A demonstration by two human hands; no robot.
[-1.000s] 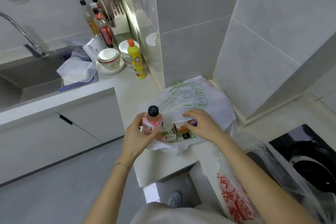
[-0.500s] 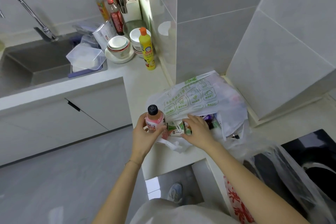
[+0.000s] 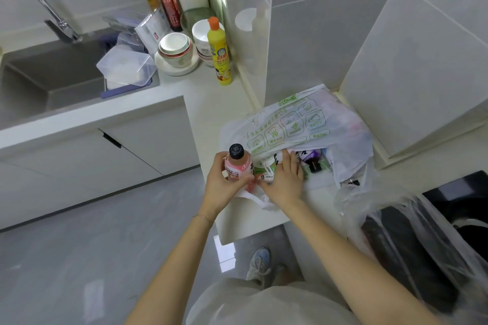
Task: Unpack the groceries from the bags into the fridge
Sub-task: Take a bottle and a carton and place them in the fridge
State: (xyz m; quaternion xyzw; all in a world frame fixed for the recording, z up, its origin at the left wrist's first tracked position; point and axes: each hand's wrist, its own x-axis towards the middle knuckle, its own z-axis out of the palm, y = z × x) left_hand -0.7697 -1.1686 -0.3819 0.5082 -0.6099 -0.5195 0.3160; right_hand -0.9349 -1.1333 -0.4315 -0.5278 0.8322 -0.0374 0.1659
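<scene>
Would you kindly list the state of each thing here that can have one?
Pink bottle: capped, upright, gripped by left hand.
White bag: open, lying on counter.
Right hand: rests on a carton in the bag; grip unclear.
Yellow bottle: capped, upright.
Bowls: stacked.

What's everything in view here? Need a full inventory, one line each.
pink bottle: 1, pink with black cap, in left hand at counter edge
white bag: 1, white with green print, lying on counter
carton: 1, green and white, at bag mouth
purple bottle: 1, purple, inside bag mouth
clear bag: 1, clear, dark contents, near right
yellow bottle: 1, yellow with orange cap, by wall
bowls: stack, white, beside yellow bottle
sauce bottles: at least 2, back corner
plastic box: 1, clear, at sink edge
sink: 1, grey, left
stove: 1, black, far right
left hand: holds pink bottle
right hand: on carton, grip unclear
</scene>
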